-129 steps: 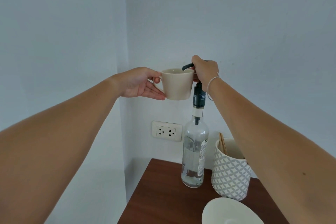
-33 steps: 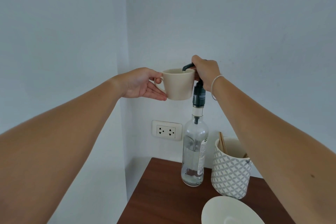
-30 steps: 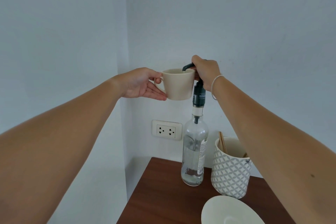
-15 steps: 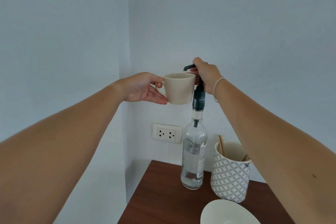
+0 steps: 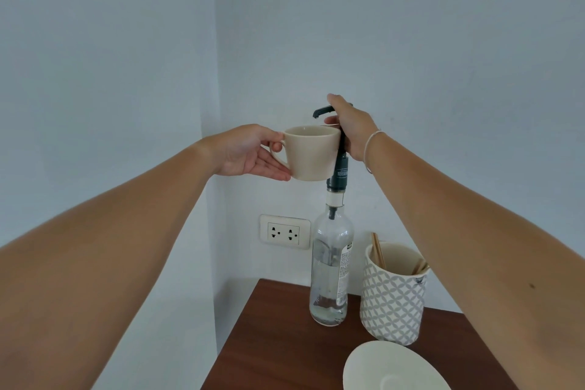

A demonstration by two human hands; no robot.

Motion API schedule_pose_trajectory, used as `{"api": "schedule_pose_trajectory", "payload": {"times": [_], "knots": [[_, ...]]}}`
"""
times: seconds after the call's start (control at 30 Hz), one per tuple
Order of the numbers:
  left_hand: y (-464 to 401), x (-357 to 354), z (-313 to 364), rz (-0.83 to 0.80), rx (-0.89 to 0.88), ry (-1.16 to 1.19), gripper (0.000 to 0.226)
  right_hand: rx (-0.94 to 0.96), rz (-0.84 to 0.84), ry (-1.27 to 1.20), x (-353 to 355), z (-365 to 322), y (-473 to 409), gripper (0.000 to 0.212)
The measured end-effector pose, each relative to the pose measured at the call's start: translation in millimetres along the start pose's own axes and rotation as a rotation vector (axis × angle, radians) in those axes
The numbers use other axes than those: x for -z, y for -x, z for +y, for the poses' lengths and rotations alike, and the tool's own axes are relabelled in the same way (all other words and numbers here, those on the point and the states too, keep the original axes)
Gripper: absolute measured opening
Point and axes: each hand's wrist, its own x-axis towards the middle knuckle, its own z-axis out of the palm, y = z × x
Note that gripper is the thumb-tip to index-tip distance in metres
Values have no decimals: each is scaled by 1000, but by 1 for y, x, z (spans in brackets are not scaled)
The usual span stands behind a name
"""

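Note:
A tall clear glass bottle (image 5: 330, 275) with a dark pump (image 5: 339, 172) on its neck stands on the brown table (image 5: 278, 342). My right hand (image 5: 349, 128) grips the pump head from above, its spout (image 5: 320, 111) pointing left. My left hand (image 5: 247, 152) holds a beige cup (image 5: 311, 152) by its handle, upright in the air just under the spout and against the pump stem. The cup's inside is mostly hidden from here.
A patterned white-and-grey pot (image 5: 394, 294) with wooden sticks stands right of the bottle. A white saucer (image 5: 392, 367) lies at the table's near edge. A double wall socket (image 5: 284, 231) sits behind. Walls close in at the left and back.
The pump head has risen under my right hand, so the spout now stands higher above the cup's rim. The cup stays in place under it.

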Motion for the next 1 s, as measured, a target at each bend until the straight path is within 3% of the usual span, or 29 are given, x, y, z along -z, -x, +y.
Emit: {"api": "schedule_pose_trajectory", "payload": {"times": [0.2,0.33,0.43,0.6,0.8,1.0], "knots": [[4,-3,2,-13,-3,-6,31,36,11,-39,10,4,11,37],[11,-7,0,-19,-7,-1,32,72,104,-19,21,12,24,36],[15,-10,-4,-27,-4,15,32,127,171,4,32,22,40,23],[22,-18,-19,-53,18,36,32,182,35,-97,45,57,75,5],[22,-33,-46,-90,66,58,33,102,-152,-101,56,98,102,55],[24,-50,-76,-125,117,85,34,128,-237,-76,63,122,126,32]]}}
